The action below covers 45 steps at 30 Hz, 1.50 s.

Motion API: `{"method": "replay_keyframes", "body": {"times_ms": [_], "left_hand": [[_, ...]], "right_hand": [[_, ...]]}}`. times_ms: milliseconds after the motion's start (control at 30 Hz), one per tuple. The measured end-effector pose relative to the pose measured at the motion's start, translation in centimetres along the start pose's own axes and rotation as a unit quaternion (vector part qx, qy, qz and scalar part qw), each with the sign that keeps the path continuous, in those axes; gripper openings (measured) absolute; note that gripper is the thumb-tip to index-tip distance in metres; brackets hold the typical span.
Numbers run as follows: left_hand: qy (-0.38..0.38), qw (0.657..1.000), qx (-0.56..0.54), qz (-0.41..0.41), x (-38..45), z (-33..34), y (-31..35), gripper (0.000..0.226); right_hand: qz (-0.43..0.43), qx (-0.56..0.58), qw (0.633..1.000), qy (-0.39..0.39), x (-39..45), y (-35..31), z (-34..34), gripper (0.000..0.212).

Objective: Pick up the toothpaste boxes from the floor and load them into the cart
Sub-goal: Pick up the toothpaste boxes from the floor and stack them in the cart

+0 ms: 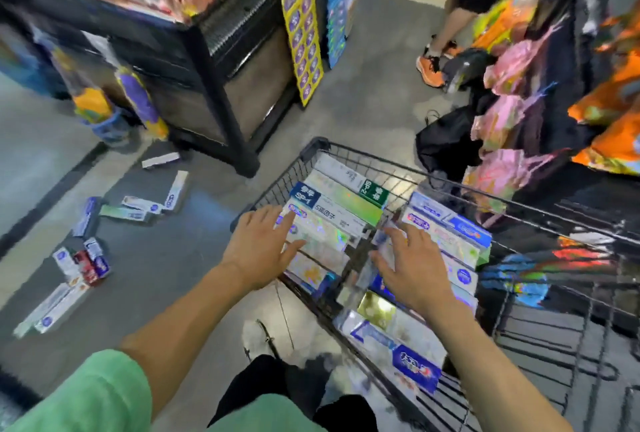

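A black wire cart (313, 151) stands in front of me with several toothpaste boxes (343, 204) stacked inside. My left hand (261, 246) reaches over the cart's near left rim with fingers spread, resting on the boxes there. My right hand (407, 267) hovers with fingers spread over the boxes in the middle of the cart and holds nothing. Several more toothpaste boxes (86, 263) lie scattered on the grey floor to the left, and others lie further back (152, 206).
A black shelf unit (221, 92) with hanging goods stands behind the floor boxes. Bright snack bags (512, 119) hang on a rack at the right. Another person's leg with an orange shoe (431, 69) stands at the back, next to a black bag (446, 144).
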<state>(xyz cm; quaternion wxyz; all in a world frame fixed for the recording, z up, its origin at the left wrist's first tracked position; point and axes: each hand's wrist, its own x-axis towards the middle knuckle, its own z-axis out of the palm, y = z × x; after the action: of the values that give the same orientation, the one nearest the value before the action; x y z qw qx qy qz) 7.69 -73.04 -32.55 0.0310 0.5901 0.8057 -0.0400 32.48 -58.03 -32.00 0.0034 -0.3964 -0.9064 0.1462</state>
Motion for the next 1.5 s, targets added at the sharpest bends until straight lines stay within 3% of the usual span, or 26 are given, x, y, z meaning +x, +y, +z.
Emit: {"method": "replay_keyframes", "body": {"times_ms": [267,500,667,800,1000,1167,1367,1500], "left_hand": [[0.064,0.975,-0.010,-0.212,-6.7,-3.3,-18.1,0.066],[0.075,0.942,0.013,-0.326,-13.2,-3.9,-33.0,0.066],[0.046,0.919,0.007,-0.392,-17.0,-2.4,-41.3,0.072],[0.040,0.904,-0.002,-0.425,-17.5,-1.2,-46.7,0.070],[0.006,0.891,-0.029,-0.452,-14.0,-0.1,-56.3,0.078],[-0.008,0.886,-0.025,-0.464,-8.7,-0.2,-66.3,0.082],[-0.012,0.885,-0.037,-0.464,-3.3,-1.3,-77.0,0.065],[-0.021,0.884,-0.037,-0.466,-1.2,-0.8,-83.0,0.069]], "right_hand": [[-0.181,-0.064,0.981,-0.007,13.2,-18.8,-0.5,0.066],[-0.314,-0.053,0.948,-0.012,20.4,-38.2,2.8,0.069],[-0.374,-0.060,0.925,-0.038,23.5,-48.3,5.0,0.073],[-0.401,-0.077,0.911,-0.051,27.4,-54.3,6.4,0.080],[-0.424,-0.095,0.897,-0.077,36.2,-62.4,9.5,0.066],[-0.416,-0.086,0.897,-0.118,45.9,-69.9,11.7,0.087],[-0.414,-0.088,0.898,-0.120,56.0,-77.1,13.2,0.071],[-0.400,-0.091,0.904,-0.123,60.8,-81.7,13.7,0.064]]}}
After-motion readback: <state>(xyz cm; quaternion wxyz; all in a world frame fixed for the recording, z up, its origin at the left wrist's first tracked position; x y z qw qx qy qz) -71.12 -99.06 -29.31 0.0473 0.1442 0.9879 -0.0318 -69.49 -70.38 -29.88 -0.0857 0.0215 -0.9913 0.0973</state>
